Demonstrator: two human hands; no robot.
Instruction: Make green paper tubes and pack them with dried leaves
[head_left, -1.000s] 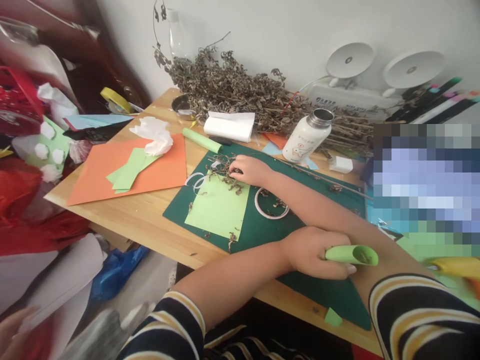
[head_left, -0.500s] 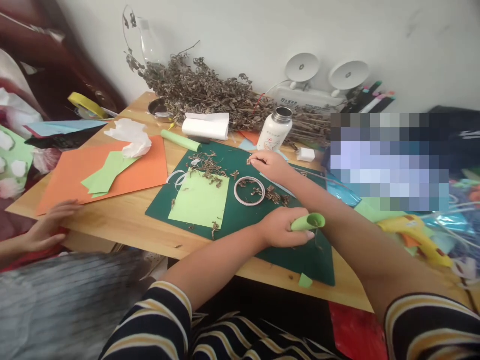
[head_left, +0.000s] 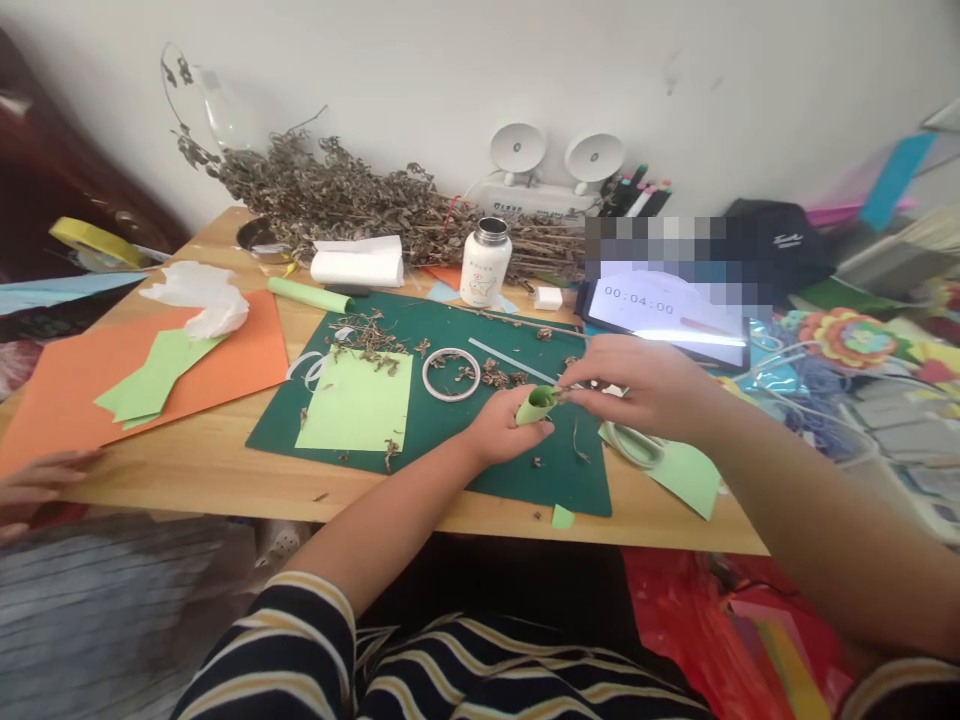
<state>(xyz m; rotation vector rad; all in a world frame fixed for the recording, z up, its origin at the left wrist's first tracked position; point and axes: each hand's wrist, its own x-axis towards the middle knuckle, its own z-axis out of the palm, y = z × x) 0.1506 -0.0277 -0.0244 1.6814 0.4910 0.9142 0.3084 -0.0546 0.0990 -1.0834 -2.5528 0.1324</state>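
My left hand (head_left: 498,428) is closed around a rolled green paper tube (head_left: 532,406), its open end facing up and to the right. At that opening, my right hand (head_left: 649,385) pinches a small bit of dried plant (head_left: 562,396) between thumb and fingers. Both hands are above a dark green cutting mat (head_left: 480,475). On the mat lie a light green paper sheet (head_left: 356,410), a roll of tape (head_left: 426,374), a pale narrow strip (head_left: 510,360) and scattered dried leaves (head_left: 495,374).
Behind the mat stand an open white bottle (head_left: 487,270) and a heap of dried stems (head_left: 337,190). A tablet (head_left: 667,315) leans at the back right. Orange paper (head_left: 247,350) lies left, near another person's hand (head_left: 41,490). Green paper (head_left: 686,475) lies right.
My right hand has come from beside the bottle to the paper tube's mouth. The tube has tilted more upright in my left hand. The view has turned to the right.
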